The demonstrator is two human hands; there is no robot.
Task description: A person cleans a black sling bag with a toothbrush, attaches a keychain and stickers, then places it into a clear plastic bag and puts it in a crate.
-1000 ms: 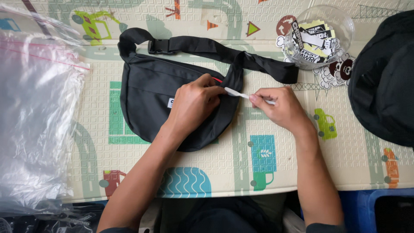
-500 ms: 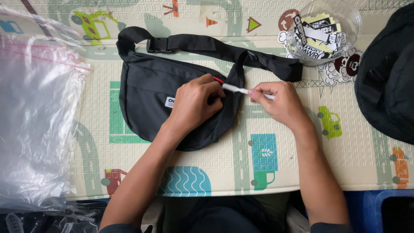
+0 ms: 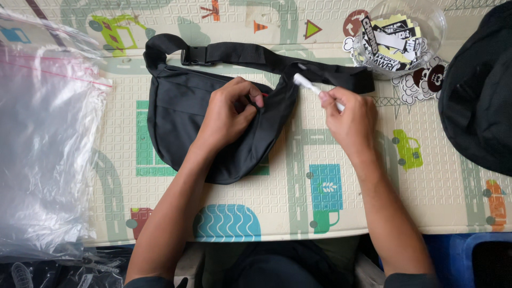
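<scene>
Fingers (image 3: 250, 101): L hand (image 3: 229, 114) pinches 1 black bag (image 3: 176, 122) | R hand (image 3: 349, 117) holds 1 white strip (image 3: 306, 84)

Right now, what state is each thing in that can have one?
Black bag: lying flat, strap buckle fastened.
Left hand: pinching the bag's top edge.
Right hand: holding a white strip.
Clear bowl: upright, holding stickers.
Plastic bags: piled, crumpled.

Centre: waist bag (image 3: 213, 122) on play mat (image 3: 320, 213)
Left: plastic bags (image 3: 48, 144)
Far right: bowl (image 3: 400, 32) of stickers
Right edge: cloth bag (image 3: 480, 96)
</scene>
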